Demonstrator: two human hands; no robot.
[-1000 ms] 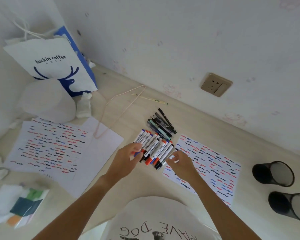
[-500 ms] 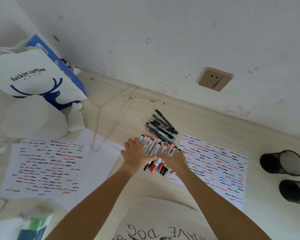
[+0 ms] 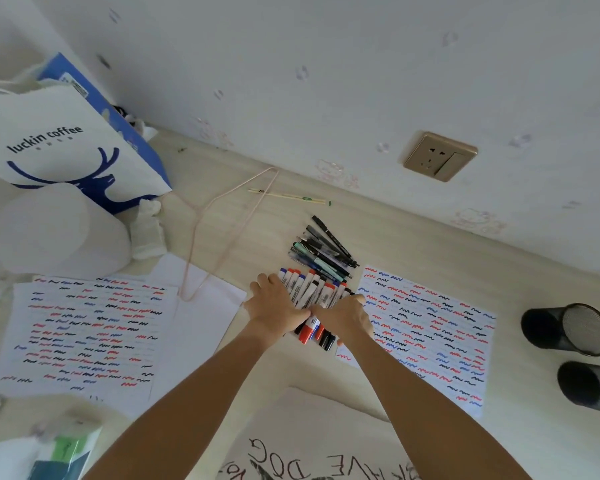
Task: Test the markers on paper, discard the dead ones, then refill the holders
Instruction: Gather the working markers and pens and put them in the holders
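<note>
A pale wooden surface meets a white wall bearing a socket. From left: a coffee bag, scribbled paper, then the markers, pressed together between the left hand and right hand, fingers curled around the bundle; 2 black holders lie at right.

Head-worn wide-angle view looks steeply down, close over the hands.
</note>
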